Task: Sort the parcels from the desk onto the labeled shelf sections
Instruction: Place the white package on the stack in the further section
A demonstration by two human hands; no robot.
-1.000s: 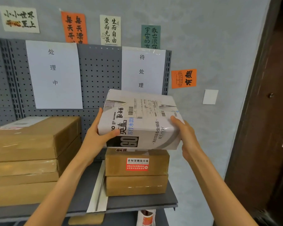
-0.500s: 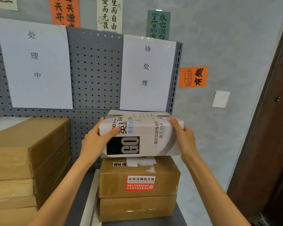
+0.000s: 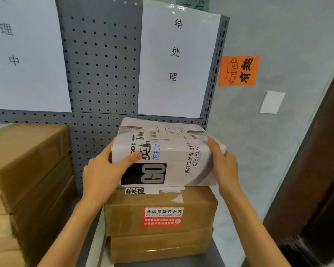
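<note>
The white parcel [image 3: 168, 153] sits on top of two stacked brown boxes [image 3: 160, 224] at the right end of the shelf, under the paper label [image 3: 178, 58] that reads 待处理. Its lower edge seems to touch the top of the upper box, but I cannot tell if the full weight is already on it. The parcel is printed with black letters "GO" and blue Chinese text, and a shipping sticker with barcodes is on its top face (the top face tilts a little toward the camera).

The left hand [image 3: 102, 170] grips the left end of the parcel: the thumb lies flat across the front face, and the other fingers go behind the left side, where they are hidden. The right hand [image 3: 223, 166] holds the right end, with the thumb on the upper front corner and the fingers curled around the side.

To the left is a second stack of bigger brown cartons [image 3: 27, 182], near another paper label [image 3: 25, 53] that ends with 理 and 中. Both labels are on a grey pegboard [image 3: 102, 64]. On the wall to the right there is an orange sticker [image 3: 239, 71] and a white switch plate [image 3: 272, 102], and a dark door [image 3: 316, 180] stands at the far right.
</note>
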